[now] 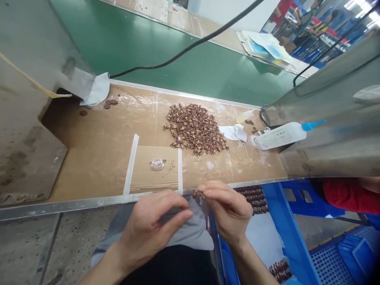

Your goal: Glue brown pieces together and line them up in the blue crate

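Observation:
Past the table's front edge, my right hand (228,206) pinches a small brown-and-gold part (196,193) between thumb and fingertips. To its left, my left hand (157,219) is curled, thumb and fingertips slightly apart, with nothing visible between them. Beyond both hands lies a heap of similar small brown parts with gold-coloured bits (196,128). A small round clear-and-metallic piece (157,164) rests on a cardboard patch (142,180) bordered by white tape, beside scattered dark specks.
A white bottle with a blue nozzle (280,135) leans at the right by a metal housing (335,130). A blue crate (297,237) below holds rows of brown parts. Brown discs (111,102) lie far left. A black cable (178,57) crosses the green surface (136,51).

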Motion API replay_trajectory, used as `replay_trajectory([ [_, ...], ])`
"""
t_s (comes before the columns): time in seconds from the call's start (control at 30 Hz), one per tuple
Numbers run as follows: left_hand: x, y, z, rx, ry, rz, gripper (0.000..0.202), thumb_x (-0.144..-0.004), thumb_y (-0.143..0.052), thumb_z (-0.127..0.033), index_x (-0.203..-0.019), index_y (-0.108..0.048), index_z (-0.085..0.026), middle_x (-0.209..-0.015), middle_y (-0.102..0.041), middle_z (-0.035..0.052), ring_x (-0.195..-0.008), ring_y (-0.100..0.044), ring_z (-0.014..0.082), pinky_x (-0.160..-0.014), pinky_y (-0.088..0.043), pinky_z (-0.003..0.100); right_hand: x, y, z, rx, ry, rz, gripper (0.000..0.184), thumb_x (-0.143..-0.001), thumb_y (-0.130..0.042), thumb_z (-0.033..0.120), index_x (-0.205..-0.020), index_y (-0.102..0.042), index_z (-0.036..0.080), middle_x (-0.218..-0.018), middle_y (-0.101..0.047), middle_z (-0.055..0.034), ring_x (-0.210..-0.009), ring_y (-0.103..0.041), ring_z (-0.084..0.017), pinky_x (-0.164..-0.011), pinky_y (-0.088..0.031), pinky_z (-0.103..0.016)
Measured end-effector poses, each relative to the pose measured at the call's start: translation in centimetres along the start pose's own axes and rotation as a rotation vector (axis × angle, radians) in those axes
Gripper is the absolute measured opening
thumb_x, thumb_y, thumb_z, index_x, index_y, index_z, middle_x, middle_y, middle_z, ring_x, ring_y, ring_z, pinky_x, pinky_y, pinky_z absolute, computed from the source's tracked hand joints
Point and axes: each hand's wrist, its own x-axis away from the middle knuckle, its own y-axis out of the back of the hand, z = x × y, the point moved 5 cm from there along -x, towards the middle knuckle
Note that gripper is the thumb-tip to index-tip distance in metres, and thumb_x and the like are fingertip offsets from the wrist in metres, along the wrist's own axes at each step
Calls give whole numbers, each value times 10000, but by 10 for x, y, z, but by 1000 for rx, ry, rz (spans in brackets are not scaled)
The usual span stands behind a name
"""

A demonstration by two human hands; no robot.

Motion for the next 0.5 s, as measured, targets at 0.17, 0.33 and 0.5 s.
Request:
replay_trajectory([
  [0.17,-3,-9,-17,-47,-145,47,93,-1058,-790,-179,-1128,-743,-216,-994,-843,17,-909,-818,150,-842,-601,250,7,4,12,-143,94,60,362,-1031,-765,18,-1301,-838,248,-1156,-873,-75,-1024,-853,-244,-887,-732,-417],
  [0.33,-6,-15,-29,-97,-224,92,121,-1057,-742,-105,-1145,-732,-187,-1011,-848,53,-936,-823,172,-860,-609,272,12,10,13,-219,122,67,365,-1029,-781,32,-1336,-826,226,-1167,-871,-88,-1037,-854,-246,-875,-745,-411],
  [0.5,-13,-19,-43,-140,-286,117,91,-1068,-703,-81,-1091,-730,-165,-965,-838,68,-925,-819,195,-835,-605,299,14,15,13,-244,165,31,339,-1050,-769,62,-1345,-828,218,-1162,-875,-98,-1020,-864,-248,-858,-761,-402],
])
